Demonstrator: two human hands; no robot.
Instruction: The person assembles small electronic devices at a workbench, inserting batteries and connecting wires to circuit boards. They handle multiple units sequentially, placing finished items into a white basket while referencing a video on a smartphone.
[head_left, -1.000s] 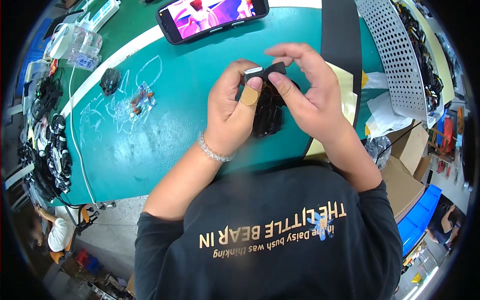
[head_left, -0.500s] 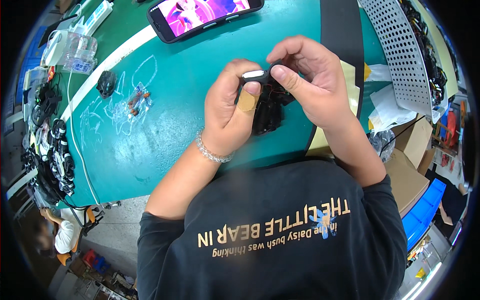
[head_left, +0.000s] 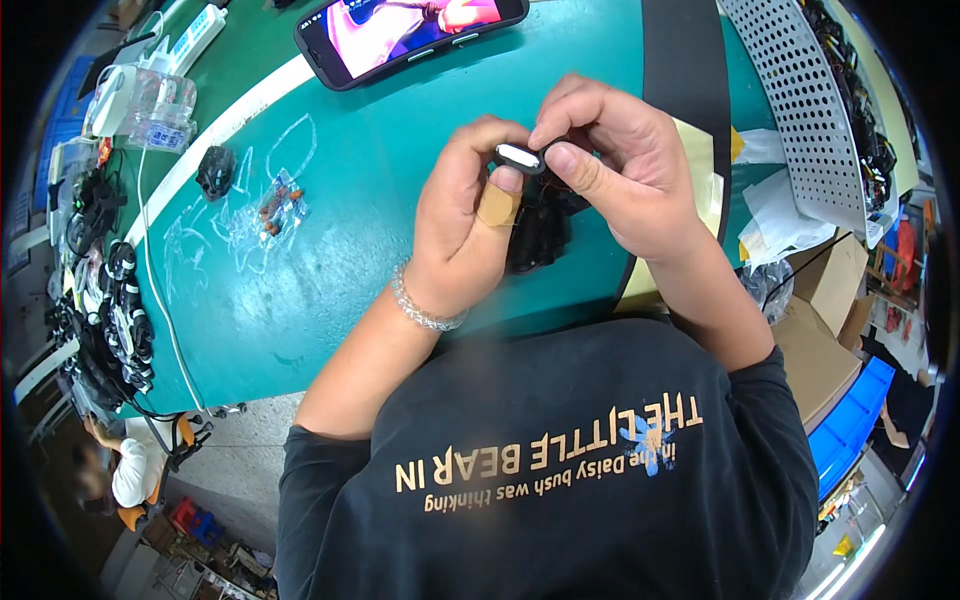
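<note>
Between thumb and fingers my left hand [head_left: 458, 215] pinches a small black oval part with a white strip [head_left: 520, 158] on its face. A tan bandage wraps that thumb, and a clear beaded bracelet [head_left: 425, 305] circles the wrist. My right hand [head_left: 635, 170] is closed at the part's right end, thumb against curled fingers; a bit of something dark shows there, mostly hidden. Behind and below the hands, a dark bundle of black pieces [head_left: 538, 238] lies on the green table [head_left: 350, 250], partly covered by my left hand; thin reddish wires show near it.
A phone [head_left: 410, 35] with a lit screen lies at the far edge. Leftward are a black lump [head_left: 215, 172], a clear bag with brown bits [head_left: 280, 210], a white cable and piled black cords [head_left: 110, 310]. A perforated metal tray [head_left: 800, 120] and cardboard box [head_left: 815, 360] stand right.
The black oval part has tilted and shifted slightly right, showing more of its white face. My right fingertips have come down over the dark piece, which shows less now. The phone picture differs.
</note>
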